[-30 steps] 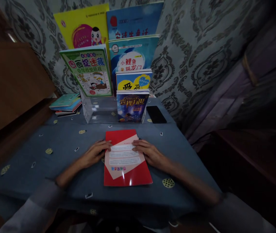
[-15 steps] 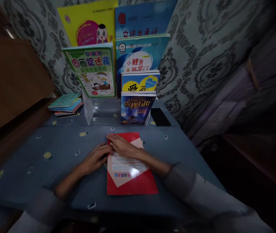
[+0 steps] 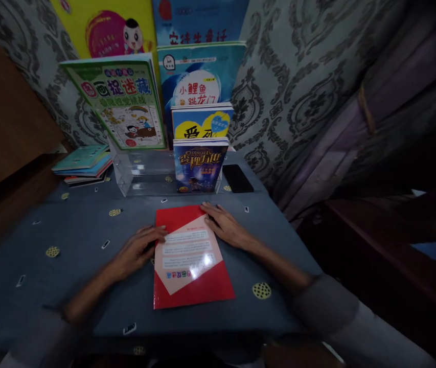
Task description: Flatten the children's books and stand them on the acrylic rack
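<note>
A red book (image 3: 197, 281) with a pale pink panel of printed text lies flat on the table, its lettering upside down from where I look. My left hand (image 3: 139, 250) touches its left edge, fingertips resting on the cover and fingers stretched out. At the upper right corner of the book, my right hand (image 3: 225, 225) lies with its fingers extended over the edge. Neither hand grips anything. A bright glare covers part of the panel.
A clear acrylic stand (image 3: 148, 184) behind the book holds several upright books, among them a green-bordered one (image 3: 125, 107) and a dark blue one (image 3: 198, 168). A black phone (image 3: 238, 178) lies to its right. Stacked thin books (image 3: 82, 163) lie at the left.
My right hand has slid from the book's upper left to its upper right corner, uncovering the text panel. My left hand stays at the left edge. The view has shifted slightly right.
</note>
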Demonstrator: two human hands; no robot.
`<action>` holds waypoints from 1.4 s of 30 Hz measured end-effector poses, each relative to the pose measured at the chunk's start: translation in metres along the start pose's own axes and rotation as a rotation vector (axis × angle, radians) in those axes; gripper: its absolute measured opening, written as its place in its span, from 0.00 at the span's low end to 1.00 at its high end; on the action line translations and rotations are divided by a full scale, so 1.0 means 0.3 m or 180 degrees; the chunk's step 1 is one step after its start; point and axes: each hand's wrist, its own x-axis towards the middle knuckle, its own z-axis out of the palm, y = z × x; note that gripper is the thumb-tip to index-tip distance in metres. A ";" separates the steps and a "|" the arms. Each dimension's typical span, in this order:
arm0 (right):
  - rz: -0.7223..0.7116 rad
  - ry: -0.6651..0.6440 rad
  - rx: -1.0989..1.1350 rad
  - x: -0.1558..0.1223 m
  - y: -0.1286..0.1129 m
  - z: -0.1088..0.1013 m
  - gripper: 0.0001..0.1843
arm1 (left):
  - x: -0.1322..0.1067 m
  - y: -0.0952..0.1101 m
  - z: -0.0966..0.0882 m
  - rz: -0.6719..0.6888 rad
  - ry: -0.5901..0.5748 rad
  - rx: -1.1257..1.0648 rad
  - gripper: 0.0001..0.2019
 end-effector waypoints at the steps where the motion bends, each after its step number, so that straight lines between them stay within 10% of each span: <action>1: -0.0012 0.0047 0.0028 -0.005 0.004 -0.001 0.28 | -0.004 -0.001 0.002 0.0007 0.0013 0.0074 0.12; 19: -0.0118 0.0122 0.0121 -0.007 0.033 0.004 0.27 | 0.026 0.042 -0.092 -0.0410 -0.0595 0.0516 0.22; 35: -0.0135 0.0164 0.0424 0.006 0.057 -0.012 0.26 | 0.339 0.069 0.094 0.0409 -0.0875 0.0610 0.27; 42: -0.0150 0.0181 0.0121 0.007 0.043 -0.003 0.26 | 0.338 0.096 0.124 0.0792 -0.1122 0.0944 0.27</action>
